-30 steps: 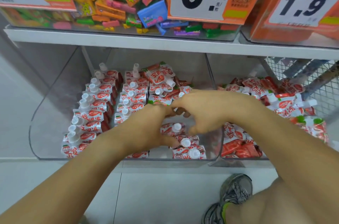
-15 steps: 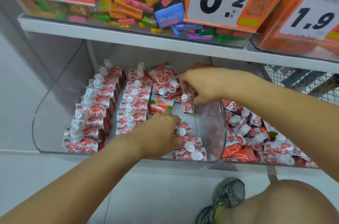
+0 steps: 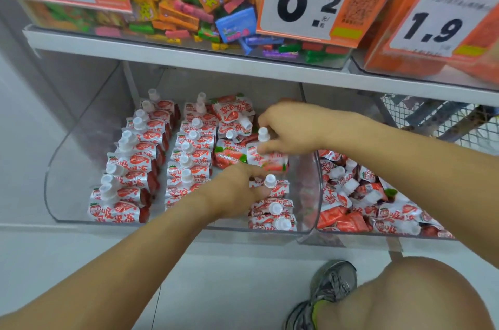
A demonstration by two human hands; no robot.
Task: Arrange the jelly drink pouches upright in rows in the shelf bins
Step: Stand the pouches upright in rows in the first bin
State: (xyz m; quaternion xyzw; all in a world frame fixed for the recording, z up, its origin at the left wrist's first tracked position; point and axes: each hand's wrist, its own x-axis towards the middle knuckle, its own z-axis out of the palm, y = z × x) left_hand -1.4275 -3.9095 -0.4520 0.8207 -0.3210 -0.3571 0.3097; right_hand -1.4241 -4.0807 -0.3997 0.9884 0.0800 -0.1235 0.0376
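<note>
We see the upper shelf (image 3: 189, 59) running across at twelve o'clock, loaded with loose sweets (image 3: 189, 0) and big price cards (image 3: 307, 3). Beneath it sits the clear left bin (image 3: 70, 167), filling the centre, with a second clear right bin (image 3: 383, 233) at three o'clock holding a jumbled heap of pouches (image 3: 359, 202). In the left bin, two tidy rows of upright jelly pouches (image 3: 140, 167) stand along the nine o'clock side, white caps up, and a short third row (image 3: 272, 211) stands at the bin's front right corner, with loose pouches (image 3: 232, 119) lying flat behind it at twelve o'clock. Our right hand (image 3: 291, 127) has its fingers pinched on the held pouch (image 3: 267, 159) just below its white cap, over the gap in that third row. Our left hand (image 3: 235, 189) rests among the pouches at the centre, fingertips against the rearmost one of the third row; we cannot tell whether they grip it. A grey trainer (image 3: 329, 286) shows at five o'clock on the floor.
</note>
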